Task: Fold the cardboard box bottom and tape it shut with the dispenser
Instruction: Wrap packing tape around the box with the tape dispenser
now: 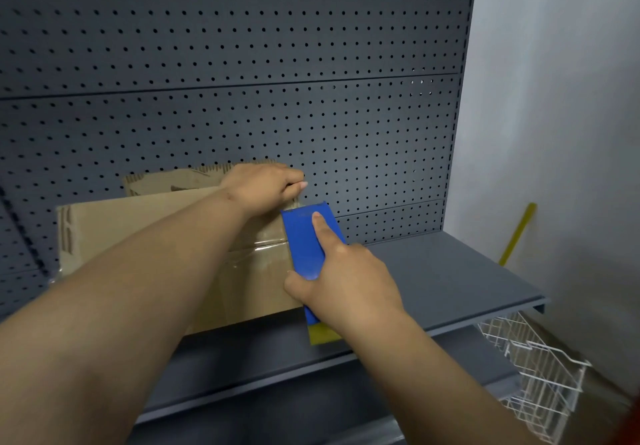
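A brown cardboard box [145, 233] stands on the grey shelf with its folded bottom facing me. A strip of clear tape [256, 248] runs across the seam of its flaps. My left hand [261, 188] reaches over the box and grips its upper right corner. My right hand [346, 281] holds the blue tape dispenser [306, 247] against the box's right edge, index finger stretched along the dispenser's top. A yellow part of the dispenser [323, 337] shows below my right hand. My left forearm hides the middle of the box.
A dark grey pegboard [242, 63] backs the shelf [433, 281]. A lower shelf [311, 396] lies beneath. A white wire basket [540, 368] hangs at the lower right. A yellow stick [517, 235] leans against the white wall on the right.
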`<state>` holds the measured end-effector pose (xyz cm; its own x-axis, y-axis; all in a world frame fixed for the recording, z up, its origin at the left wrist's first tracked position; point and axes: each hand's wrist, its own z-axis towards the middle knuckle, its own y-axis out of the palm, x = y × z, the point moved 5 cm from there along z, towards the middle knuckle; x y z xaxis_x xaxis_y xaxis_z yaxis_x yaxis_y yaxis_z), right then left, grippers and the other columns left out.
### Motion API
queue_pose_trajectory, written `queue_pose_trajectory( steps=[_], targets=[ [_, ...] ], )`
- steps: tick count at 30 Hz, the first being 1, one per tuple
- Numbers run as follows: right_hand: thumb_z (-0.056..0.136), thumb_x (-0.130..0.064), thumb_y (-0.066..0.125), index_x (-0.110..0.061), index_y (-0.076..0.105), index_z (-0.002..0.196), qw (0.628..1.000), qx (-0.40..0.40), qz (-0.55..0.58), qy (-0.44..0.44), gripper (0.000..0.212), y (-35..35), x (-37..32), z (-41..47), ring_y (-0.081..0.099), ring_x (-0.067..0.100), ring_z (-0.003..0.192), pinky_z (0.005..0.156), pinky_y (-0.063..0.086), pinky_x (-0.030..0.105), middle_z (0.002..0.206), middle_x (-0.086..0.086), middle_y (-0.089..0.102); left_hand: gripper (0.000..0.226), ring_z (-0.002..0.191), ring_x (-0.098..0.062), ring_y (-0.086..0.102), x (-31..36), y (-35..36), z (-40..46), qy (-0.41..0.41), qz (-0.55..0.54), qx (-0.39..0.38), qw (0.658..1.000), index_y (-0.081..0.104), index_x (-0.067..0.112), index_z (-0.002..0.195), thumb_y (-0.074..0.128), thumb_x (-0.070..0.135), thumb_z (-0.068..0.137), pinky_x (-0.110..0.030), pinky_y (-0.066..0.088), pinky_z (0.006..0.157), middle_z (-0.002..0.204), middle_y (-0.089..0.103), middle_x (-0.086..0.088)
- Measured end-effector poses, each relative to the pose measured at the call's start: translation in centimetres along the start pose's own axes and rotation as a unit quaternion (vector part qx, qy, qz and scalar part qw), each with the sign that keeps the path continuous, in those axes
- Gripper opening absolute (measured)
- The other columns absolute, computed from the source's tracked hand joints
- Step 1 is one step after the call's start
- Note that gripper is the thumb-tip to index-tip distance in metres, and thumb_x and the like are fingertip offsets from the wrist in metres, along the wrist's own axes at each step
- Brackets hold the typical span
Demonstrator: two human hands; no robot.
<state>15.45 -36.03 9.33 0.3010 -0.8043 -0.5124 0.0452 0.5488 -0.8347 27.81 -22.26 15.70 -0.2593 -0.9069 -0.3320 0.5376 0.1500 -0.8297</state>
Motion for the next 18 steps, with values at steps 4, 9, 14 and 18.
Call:
queue_pose_trajectory(
  steps=[4, 9, 14, 18],
  targets=[
    [0.078, -0.052, 0.052, -0.042, 0.002, 0.146, 0.999, -0.024, 0.030, 0.014, 0.085, 1.2, 1.3, -1.6, 0.053, 0.026, 0.093, 0.073, 0.046, 0.033, 0.100, 0.006, 0.051, 0.038, 0.080, -0.017, 0.054, -0.1, 0.1, -0.1, -0.021, -0.013, -0.003, 1.000, 0.051, 0.022, 0.081, 0.026, 0.047, 0.097, -0.028, 0.035, 0.061, 0.084, 0.056, 0.004],
    [0.079, -0.052, 0.050, -0.045, 0.001, 0.145, 0.998, -0.043, 0.040, 0.014, 0.083, 2.0, 2.4, -3.8, 0.051, 0.023, 0.088, 0.070, 0.043, 0.030, 0.095, 0.004, 0.047, 0.040, 0.082, -0.017, 0.055, -0.1, 0.2, -0.2, -0.028, -0.023, -0.010, 0.999, 0.052, 0.023, 0.082, 0.025, 0.048, 0.097, -0.030, 0.041, 0.065, 0.086, 0.057, 0.003],
    [0.080, -0.051, 0.049, -0.045, 0.000, 0.145, 0.999, -0.043, 0.014, 0.014, 0.082, 1.4, 2.5, -3.9, 0.048, 0.023, 0.086, 0.071, 0.044, 0.031, 0.095, 0.004, 0.042, 0.036, 0.102, -0.017, 0.054, 0.1, 0.1, -0.8, -0.039, -0.052, 0.001, 0.998, 0.059, 0.031, 0.096, 0.028, 0.050, 0.096, -0.033, 0.045, 0.076, 0.112, 0.057, 0.009],
    [0.081, -0.051, 0.049, -0.043, -0.001, 0.145, 0.998, -0.053, 0.011, 0.019, 0.082, 1.5, 2.6, -3.5, 0.050, 0.023, 0.088, 0.070, 0.044, 0.031, 0.098, 0.004, 0.043, 0.033, 0.118, -0.024, 0.046, 0.7, -0.5, -1.6, 0.020, -0.042, 0.074, 0.996, 0.065, 0.031, 0.113, 0.045, 0.046, 0.091, -0.038, 0.032, 0.098, 0.130, 0.053, 0.004]
  ],
)
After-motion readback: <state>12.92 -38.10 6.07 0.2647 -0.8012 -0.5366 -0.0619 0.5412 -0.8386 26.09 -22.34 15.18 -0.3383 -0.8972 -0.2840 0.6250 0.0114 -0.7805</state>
